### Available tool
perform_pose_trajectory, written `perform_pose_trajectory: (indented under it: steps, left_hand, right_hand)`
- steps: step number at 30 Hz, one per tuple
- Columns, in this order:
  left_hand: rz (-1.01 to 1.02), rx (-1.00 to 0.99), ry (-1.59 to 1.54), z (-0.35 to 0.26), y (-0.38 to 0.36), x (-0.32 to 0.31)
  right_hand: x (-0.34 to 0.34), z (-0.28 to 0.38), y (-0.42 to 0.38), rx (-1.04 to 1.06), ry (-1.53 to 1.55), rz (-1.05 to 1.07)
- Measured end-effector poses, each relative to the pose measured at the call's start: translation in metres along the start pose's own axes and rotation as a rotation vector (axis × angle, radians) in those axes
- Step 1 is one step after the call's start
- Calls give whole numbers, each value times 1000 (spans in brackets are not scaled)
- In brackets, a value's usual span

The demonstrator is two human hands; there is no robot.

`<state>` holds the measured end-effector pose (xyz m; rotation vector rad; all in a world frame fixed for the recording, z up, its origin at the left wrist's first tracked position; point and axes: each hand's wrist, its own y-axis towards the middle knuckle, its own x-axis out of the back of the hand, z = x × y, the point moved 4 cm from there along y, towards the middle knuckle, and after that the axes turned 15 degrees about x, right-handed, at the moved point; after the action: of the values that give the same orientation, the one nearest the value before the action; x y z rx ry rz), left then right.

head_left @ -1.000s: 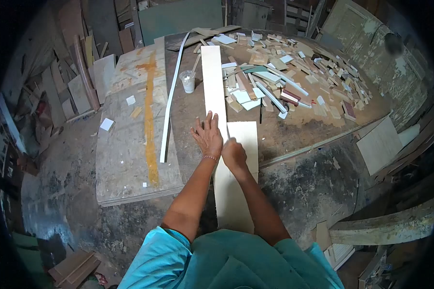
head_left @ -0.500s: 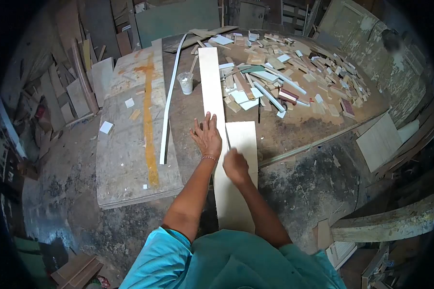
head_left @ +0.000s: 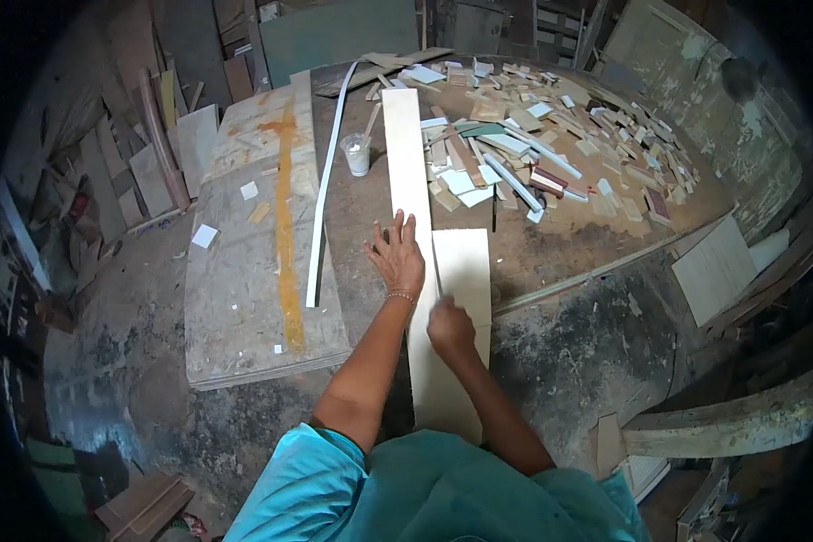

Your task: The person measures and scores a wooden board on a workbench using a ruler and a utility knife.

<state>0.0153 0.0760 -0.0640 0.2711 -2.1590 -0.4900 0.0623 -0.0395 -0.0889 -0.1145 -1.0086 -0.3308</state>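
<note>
A long pale wooden strip (head_left: 407,154) runs away from me across the table, lying over a wider pale board (head_left: 465,271). My left hand (head_left: 397,259) presses flat on the strip, fingers spread. Close to my body on the right, my right hand (head_left: 452,327) is closed in a fist around a thin, dark tool (head_left: 437,275). The tool lies along the strip's right edge, over the wider board; its exact kind is too small to make out. Left of the strip stands a clear plastic cup (head_left: 357,159) with white stuff and a stick in it.
Many wood offcuts (head_left: 587,135) are heaped on the brown table (head_left: 533,262) at the right. A long white strip (head_left: 326,199) lies left of the cup, partly along a stained sheet stack (head_left: 235,307). Boards lean at the back left; a curved wooden piece (head_left: 723,435) is at lower right.
My right hand has slid slightly towards my body along the strip's edge with the thin tool. My left hand stays pressed on the strip. The whole view has shifted a little.
</note>
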Motion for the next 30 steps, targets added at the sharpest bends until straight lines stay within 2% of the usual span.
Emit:
perform_pose_trajectory:
  steps: [2,3,7,9,10,11,12,14,17,20,21,25,27,30]
  left_hand:
    - [1,6,-22,0,1,-2]
    - [1,14,-14,2,0,-1]
    - [-3,6,3,0,0,-2]
    - [0,-4,0,-1,1,-3]
    - [0,-4,-13,-1,1,-3]
    - [5,4,-22,0,1,-5]
    - [8,13,-27,1,1,-5]
    - [26,13,-21,0,1,-5]
    - [50,30,12,0,2,-8]
    - [49,36,27,0,1,-9]
    - [41,41,26,2,0,-9]
    - [34,29,49,4,1,-14]
    - [55,50,39,4,8,-17]
    - [90,60,22,1,3,-10]
  right_hand:
    - [18,13,-25,-68,21,-6]
    - [15,13,-21,-34,22,-38]
    - [1,-5,43,100,74,-208]
    - [11,5,55,-9,73,-189]
    - [18,8,52,30,80,-179]
    - [19,9,39,69,84,-158]
    - [16,6,25,-10,111,-87]
    - [8,0,-9,-65,-33,-60]
    - [17,5,-22,-73,29,-2]
    - [1,-4,12,-7,45,-50]
    - [7,2,23,-68,123,-67]
    - [9,6,37,-76,145,-104]
    - [-3,-3,21,-77,84,-91]
    - [13,11,-17,-108,86,-13]
